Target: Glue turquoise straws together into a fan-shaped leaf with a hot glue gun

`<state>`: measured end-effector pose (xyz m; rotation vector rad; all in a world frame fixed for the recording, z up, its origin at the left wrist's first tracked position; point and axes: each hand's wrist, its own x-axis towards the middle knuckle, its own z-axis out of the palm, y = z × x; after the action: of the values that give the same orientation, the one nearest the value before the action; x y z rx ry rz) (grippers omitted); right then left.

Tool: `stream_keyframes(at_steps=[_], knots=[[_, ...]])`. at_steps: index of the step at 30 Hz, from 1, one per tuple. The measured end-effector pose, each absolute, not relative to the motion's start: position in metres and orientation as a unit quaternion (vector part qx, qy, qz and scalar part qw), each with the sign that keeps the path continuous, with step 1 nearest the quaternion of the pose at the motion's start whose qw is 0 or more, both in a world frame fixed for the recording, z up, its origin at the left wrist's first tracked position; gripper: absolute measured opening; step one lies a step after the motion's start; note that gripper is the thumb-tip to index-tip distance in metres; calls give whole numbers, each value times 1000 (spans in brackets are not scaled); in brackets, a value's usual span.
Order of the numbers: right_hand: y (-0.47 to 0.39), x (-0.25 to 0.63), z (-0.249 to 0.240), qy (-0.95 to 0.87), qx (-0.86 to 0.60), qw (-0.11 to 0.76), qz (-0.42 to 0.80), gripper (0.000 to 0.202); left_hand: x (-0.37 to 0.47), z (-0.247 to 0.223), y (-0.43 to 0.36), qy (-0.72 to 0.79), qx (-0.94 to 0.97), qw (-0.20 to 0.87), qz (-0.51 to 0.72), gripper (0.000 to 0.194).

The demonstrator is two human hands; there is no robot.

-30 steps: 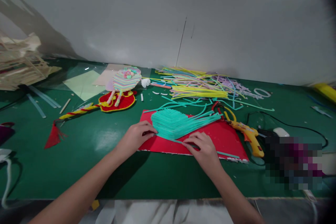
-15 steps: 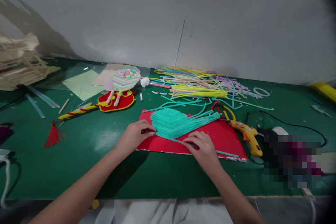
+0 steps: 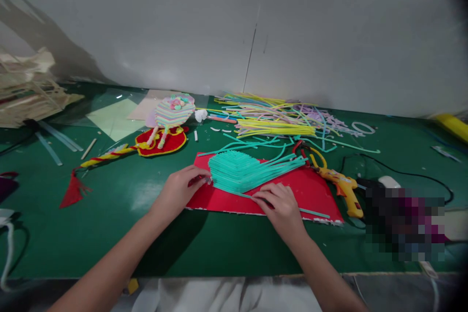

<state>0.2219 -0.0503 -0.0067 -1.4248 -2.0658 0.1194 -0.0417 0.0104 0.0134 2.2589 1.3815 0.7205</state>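
A leaf-like teal shape (image 3: 234, 170) of pipe cleaners laid side by side lies on a red board (image 3: 318, 190). My right hand (image 3: 280, 204) pinches a single teal pipe cleaner (image 3: 314, 213) that runs along the shape's lower edge and sticks out to the right past my fingers. At the shape's left edge, my left hand (image 3: 183, 187) has thumb and forefinger closed together; what is between them, if anything, is hidden. Loose teal ends (image 3: 281, 168) fan out to the right of the shape.
Behind the board lie many coloured pipe cleaners (image 3: 274, 129). A yellow glue gun (image 3: 343, 187) with a black cord rests at right. To the left are a red fan-shaped ornament (image 3: 171, 145) with a tassel (image 3: 72, 190), a striped round piece (image 3: 173, 113) and paper sheets (image 3: 117, 119).
My left fingertips have moved slightly up and left along the shape's edge. My right hand keeps its pinch on the pipe cleaner, nearly unmoved.
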Motion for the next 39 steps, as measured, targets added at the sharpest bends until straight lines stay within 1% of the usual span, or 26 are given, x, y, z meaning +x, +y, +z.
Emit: stream_keyframes(at_steps=[2,6,9,12,14,26,32,39], knots=[[-50,222,-7,-781,-540,310,50,15,-33,17,-8,501,815,114,267,27],[-50,222,-8,-778,-543,310,57,14,-5,10,-50,404,885,-6,229,36],[-50,221,-8,-778,-543,310,54,15,11,2,-68,412,888,-45,197,44],[-49,221,-8,-780,-543,306,43,16,18,-2,-70,428,887,-47,166,55],[-49,221,-7,-780,-546,303,40,15,21,-2,-67,438,885,-40,155,57],[-49,222,-10,-780,-547,300,48,15,22,-5,-66,452,881,-40,132,59],[-49,222,-10,-782,-547,295,49,15,16,-12,-68,490,859,-46,138,65],[-50,222,-11,-781,-548,296,50,16,14,-16,-70,537,827,-53,154,65]])
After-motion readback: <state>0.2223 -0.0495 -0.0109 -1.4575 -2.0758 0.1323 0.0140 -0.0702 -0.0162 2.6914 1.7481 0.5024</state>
